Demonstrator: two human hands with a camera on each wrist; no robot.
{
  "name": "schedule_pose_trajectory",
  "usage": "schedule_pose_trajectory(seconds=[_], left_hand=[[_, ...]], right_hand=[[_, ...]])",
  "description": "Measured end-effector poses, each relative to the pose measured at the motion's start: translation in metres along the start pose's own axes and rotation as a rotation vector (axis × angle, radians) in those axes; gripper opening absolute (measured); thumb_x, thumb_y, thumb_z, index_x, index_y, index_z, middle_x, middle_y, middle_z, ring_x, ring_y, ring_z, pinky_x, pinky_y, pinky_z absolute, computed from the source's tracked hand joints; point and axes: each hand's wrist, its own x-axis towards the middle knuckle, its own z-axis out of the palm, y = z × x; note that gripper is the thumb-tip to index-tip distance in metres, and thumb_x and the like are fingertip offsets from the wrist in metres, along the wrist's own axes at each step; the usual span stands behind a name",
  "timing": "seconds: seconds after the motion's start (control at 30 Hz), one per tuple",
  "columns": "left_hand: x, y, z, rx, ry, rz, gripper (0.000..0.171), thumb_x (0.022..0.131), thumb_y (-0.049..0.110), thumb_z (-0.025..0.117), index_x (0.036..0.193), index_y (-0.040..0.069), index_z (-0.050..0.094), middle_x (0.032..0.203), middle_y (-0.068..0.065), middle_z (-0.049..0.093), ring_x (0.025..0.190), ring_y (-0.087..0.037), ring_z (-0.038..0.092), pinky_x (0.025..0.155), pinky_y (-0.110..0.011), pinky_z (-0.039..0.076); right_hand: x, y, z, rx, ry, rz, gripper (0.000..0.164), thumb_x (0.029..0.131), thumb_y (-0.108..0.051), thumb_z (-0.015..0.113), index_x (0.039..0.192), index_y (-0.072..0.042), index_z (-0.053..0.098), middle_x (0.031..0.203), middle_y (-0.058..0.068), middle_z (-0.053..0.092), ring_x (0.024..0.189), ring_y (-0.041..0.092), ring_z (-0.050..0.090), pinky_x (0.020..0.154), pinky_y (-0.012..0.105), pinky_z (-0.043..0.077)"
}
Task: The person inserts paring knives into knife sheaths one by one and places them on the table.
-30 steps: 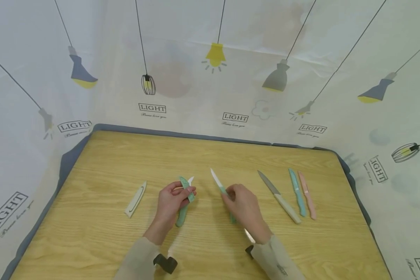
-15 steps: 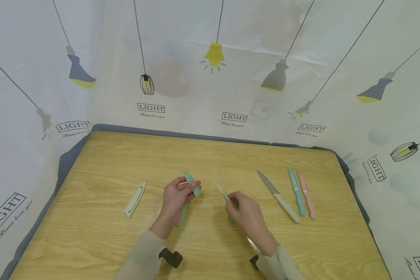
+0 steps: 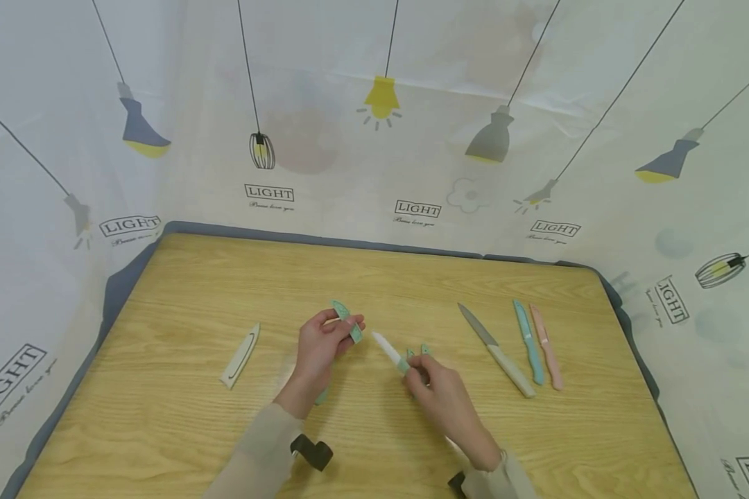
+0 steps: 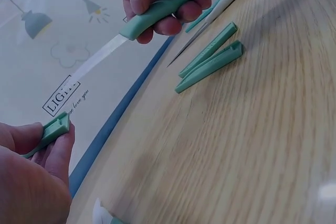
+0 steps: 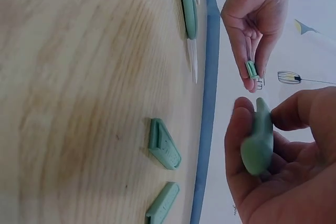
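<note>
My left hand (image 3: 320, 344) pinches a green knife sheath (image 3: 347, 322) between thumb and fingers, its slotted end toward the other hand. In my right hand (image 3: 444, 391) is a knife (image 4: 165, 6) with a green handle and a pale blade, gripped by the handle. The blade tip points at the sheath, with a small gap between them in the head view. A second green-handled knife (image 5: 187, 9) lies on the table, mostly hidden by the left hand in the head view. Two more green sheaths (image 4: 208, 49) lie side by side near the right hand.
A white sheath (image 3: 241, 357) lies to the left on the wooden table (image 3: 181, 291). On the right are a bare grey-bladed knife (image 3: 499, 353) with a cream handle, a blue knife (image 3: 529, 343) and a pink knife (image 3: 546, 346). A printed curtain stands behind the table.
My left hand has moved slightly up and right with the sheath. The knife in my right hand has turned, its tip now lower, and the two loose sheaths show more beyond that hand.
</note>
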Motion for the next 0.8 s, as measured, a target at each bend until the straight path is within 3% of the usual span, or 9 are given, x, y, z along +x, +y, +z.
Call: schedule_pose_trajectory(seconds=[0.2,0.8], left_hand=[[0.001,0.001,0.005,0.016,0.007,0.001,0.045,0.092,0.009,0.064,0.126,-0.015,0.048,0.110,-0.021,0.068,0.099,-0.027,0.067,0.081,-0.031,0.056],[0.001,-0.002,0.014,-0.035,0.005,-0.005,0.039,0.092,0.007,0.064,0.122,-0.015,0.049,0.110,-0.023,0.068,0.101,-0.029,0.066,0.083,-0.033,0.056]], right_hand=[[-0.002,0.001,0.001,0.080,-0.032,0.042,0.019,0.099,-0.011,0.050,0.110,-0.003,0.063,0.082,0.004,0.067,0.051,0.004,0.044,0.042,0.016,0.037],[-0.001,0.001,0.006,0.098,-0.041,0.069,0.026,0.099,-0.026,0.055,0.105,-0.004,0.067,0.080,0.000,0.068,0.066,0.013,0.060,0.053,0.021,0.051]])
